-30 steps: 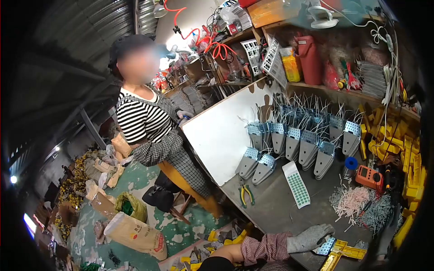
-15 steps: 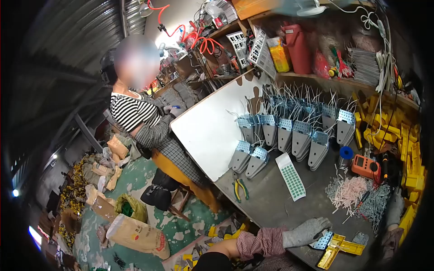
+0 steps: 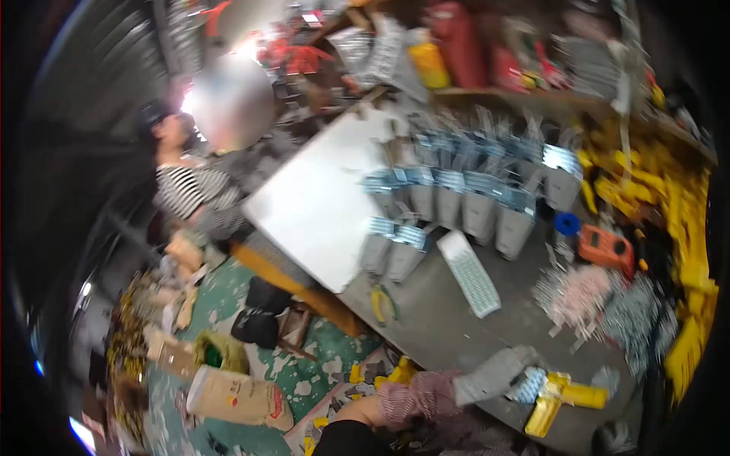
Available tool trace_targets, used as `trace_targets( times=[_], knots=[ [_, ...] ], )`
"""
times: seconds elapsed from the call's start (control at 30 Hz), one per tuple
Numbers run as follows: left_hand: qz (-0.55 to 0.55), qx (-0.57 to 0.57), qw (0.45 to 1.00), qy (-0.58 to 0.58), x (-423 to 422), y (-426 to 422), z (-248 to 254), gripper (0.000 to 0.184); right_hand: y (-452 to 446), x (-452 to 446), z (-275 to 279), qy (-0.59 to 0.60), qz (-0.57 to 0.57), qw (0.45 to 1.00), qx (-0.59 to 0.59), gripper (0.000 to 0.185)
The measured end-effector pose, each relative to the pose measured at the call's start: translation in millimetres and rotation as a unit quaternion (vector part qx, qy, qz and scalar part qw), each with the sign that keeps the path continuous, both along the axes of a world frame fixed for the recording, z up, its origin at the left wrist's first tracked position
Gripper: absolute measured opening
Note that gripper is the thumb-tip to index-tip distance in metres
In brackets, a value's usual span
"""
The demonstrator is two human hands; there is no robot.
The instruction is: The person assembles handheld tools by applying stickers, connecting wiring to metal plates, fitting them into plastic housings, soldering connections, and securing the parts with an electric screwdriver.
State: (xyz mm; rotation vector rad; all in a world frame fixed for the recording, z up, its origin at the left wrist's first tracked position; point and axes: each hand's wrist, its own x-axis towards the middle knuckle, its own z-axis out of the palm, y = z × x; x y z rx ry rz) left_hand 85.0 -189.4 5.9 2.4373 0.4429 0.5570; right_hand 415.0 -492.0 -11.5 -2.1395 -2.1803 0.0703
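My left hand (image 3: 498, 374), in a grey glove, is closed at the near edge of the workbench (image 3: 426, 342), its fingertips against a blue perforated metal plate (image 3: 526, 384). That plate meets a yellow T-shaped plastic piece (image 3: 553, 397) lying on the bench. A dark, blurred shape at the bottom right looks like my right hand (image 3: 613, 438); its fingers cannot be made out. Behind, grey wedge-shaped parts (image 3: 480, 209) with blue perforated tops and white wires stand in rows. A sheet of green dots (image 3: 469, 273) lies in front of them.
Pliers (image 3: 382, 304) lie near the bench's left edge. To the right are pink and grey small pieces (image 3: 582, 298), an orange meter (image 3: 606, 248), a blue spool (image 3: 566, 223) and yellow plastic parts (image 3: 688, 281). A co-worker (image 3: 199, 186) stands beyond the white board (image 3: 319, 197).
The view has swung and blurred, with the bench contents shifted left and up. My right hand, at the right edge half a second ago, seems lower now. My left hand stays by the metal plate.
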Motion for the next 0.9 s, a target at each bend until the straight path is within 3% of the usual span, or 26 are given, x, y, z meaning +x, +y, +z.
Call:
trace_targets(
  times=[0.07,0.13,0.2,0.27,0.33,0.4,0.43,0.5,0.53,0.57,0.6,0.7,0.8,0.9],
  knots=[
    [-0.018,-0.143,0.990,0.000,0.1,3.3,9.9,0.042,1.8,-15.8,34.7,-0.023,0.009,0.999,-0.046,0.026],
    [-0.010,-0.110,0.994,0.007,1.7,1.4,17.3,0.042,30.4,-37.7,97.6,-0.037,0.031,0.993,-0.111,0.030],
    [0.015,-0.060,0.998,0.002,1.6,-0.9,25.7,0.035,33.7,-33.0,100.9,0.015,-0.003,0.989,-0.146,0.032],
    [0.029,0.005,1.000,-0.008,4.0,-1.9,30.8,0.023,53.6,-28.8,119.1,-0.034,0.062,0.997,0.036,0.024],
    [0.019,-0.156,0.982,-0.100,4.6,3.7,13.1,0.028,65.8,-32.8,130.5,-0.004,0.000,0.999,0.047,0.018],
    [-0.009,-0.210,0.974,-0.081,17.6,10.8,51.6,0.020,91.9,-44.3,139.4,0.071,-0.068,0.988,0.117,0.022],
    [0.000,-0.265,0.960,-0.090,27.2,7.8,61.3,0.028,107.2,-50.5,143.5,0.217,-0.097,0.962,0.132,0.024],
    [-0.005,-0.355,0.931,-0.081,50.5,5.5,77.7,0.044,138.5,-70.3,145.2,0.475,-0.150,0.857,0.132,0.029],
    [-0.020,-0.390,0.918,-0.062,61.7,8.8,82.5,0.052,150.3,-74.7,139.1,0.533,-0.176,0.825,0.069,0.030],
    [-0.039,-0.487,0.869,-0.071,73.3,12.9,80.7,0.060,162.7,-81.0,132.2,0.566,-0.166,0.805,0.071,0.031],
    [-0.038,-0.504,0.860,-0.066,81.9,15.3,87.7,0.053,172.6,-85.9,123.2,0.598,-0.156,0.783,0.072,0.031],
    [-0.013,-0.528,0.846,-0.074,89.6,27.0,74.4,0.043,192.9,-87.7,84.4,0.639,-0.171,0.745,0.085,0.032],
    [0.012,-0.566,0.813,-0.136,89.9,28.7,66.4,0.031,200.8,-84.0,77.3,0.572,-0.160,0.794,0.129,0.032],
    [0.067,-0.549,0.820,-0.149,90.6,31.5,53.8,0.026,199.8,-87.9,77.7,0.571,-0.194,0.788,0.128,0.031]
  ],
)
